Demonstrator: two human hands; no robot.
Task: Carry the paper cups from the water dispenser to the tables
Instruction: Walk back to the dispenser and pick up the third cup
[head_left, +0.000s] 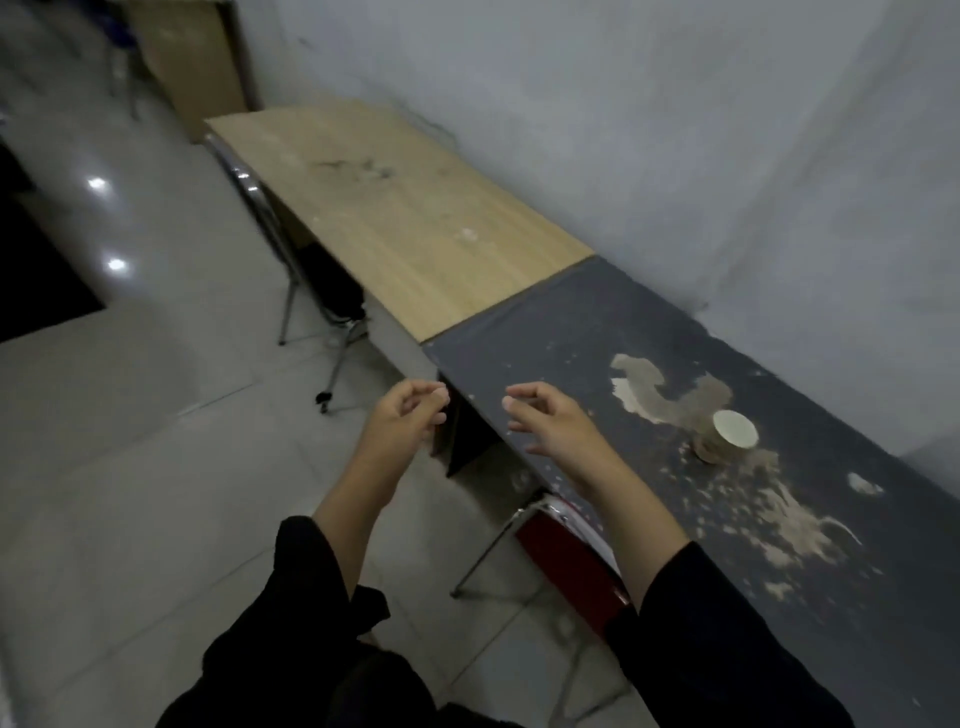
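Note:
One pale paper cup (727, 435) stands on the dark, worn table (597, 332) along the wall, amid peeled patches of its surface. My right hand (550, 421) hovers over that table's front edge, to the left of the cup and apart from it, fingers loosely spread and holding nothing. My left hand (410, 413) hangs in the air over the floor beside the table, fingers curled in, with nothing in it. Both arms wear black sleeves. Beyond the dark table stands a light wooden table (395, 208) with no cup on it.
A grey wall (675, 130) runs behind both tables. A red-seated metal chair (566, 561) is tucked under the dark table, and a black chair (322, 280) under the wooden one. Shiny floor tiles (130, 441) lie to the left. A cardboard-brown cabinet (197, 57) stands at the far end.

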